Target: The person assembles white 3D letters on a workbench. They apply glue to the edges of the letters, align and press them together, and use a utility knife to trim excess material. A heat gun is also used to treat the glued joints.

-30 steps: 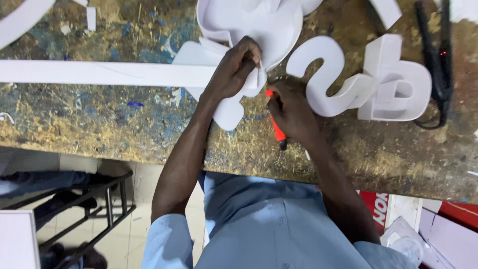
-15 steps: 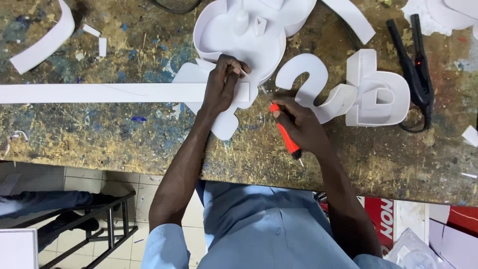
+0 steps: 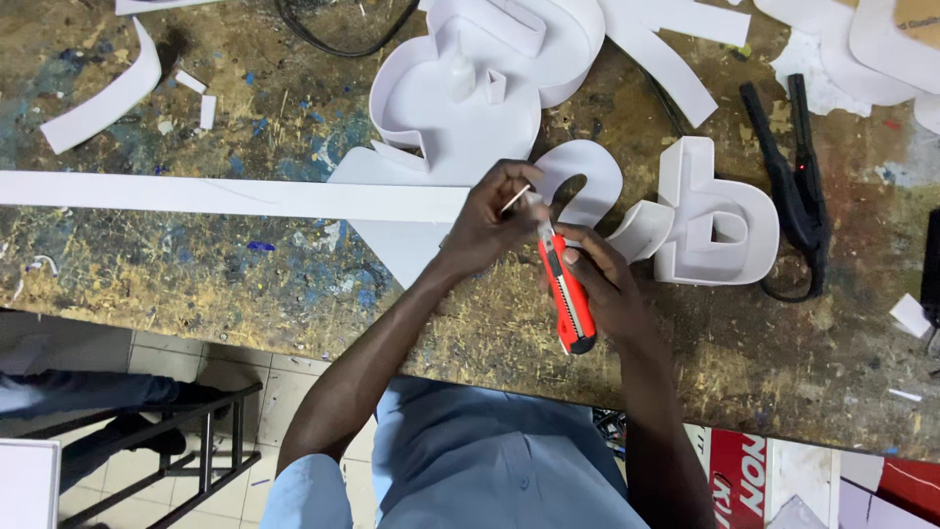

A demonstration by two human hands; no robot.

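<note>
**benchrat:** ok so what are the hands doing here?

**foamcutter:** Right hand [image 3: 599, 284] is wrapped tight round an orange utility knife [image 3: 565, 294], blade end pointing up and away from the body, toward the other hand. Left hand [image 3: 490, 227] is closed too, fingers pinched at the knife's tip, and there's a thin pale sliver [image 3: 516, 199] sticking out between the fingertips. Can't tell if that's a snapped blade bit or a scrap of plastic, too small. The two hands are basically touching, right together over the bench.

**benchrat:** and what's under them?

**foamcutter:** The left hand sits at the end of a long white strip [image 3: 235, 196] that runs flat across the workbench [image 3: 196, 284] all the way to the left edge. Just beyond the knuckles is a curly white letter shape [image 3: 587, 176], and right beside that a blockier white letter [image 3: 715, 225] with raised walls. Further up the bench there's a bigger white channel piece [image 3: 470, 98] with upright walls.

**benchrat:** anything else lying around?

**foamcutter:** A black clamp-like tool [image 3: 788, 167] with a cord off to the right, a curved white offcut [image 3: 103, 98] top left, little white scraps near it. Bench top is all paint splatter. Person's in a light blue shirt [image 3: 490, 460], and there's a black metal stool [image 3: 186, 451] on the tiled floor lower left.
</note>
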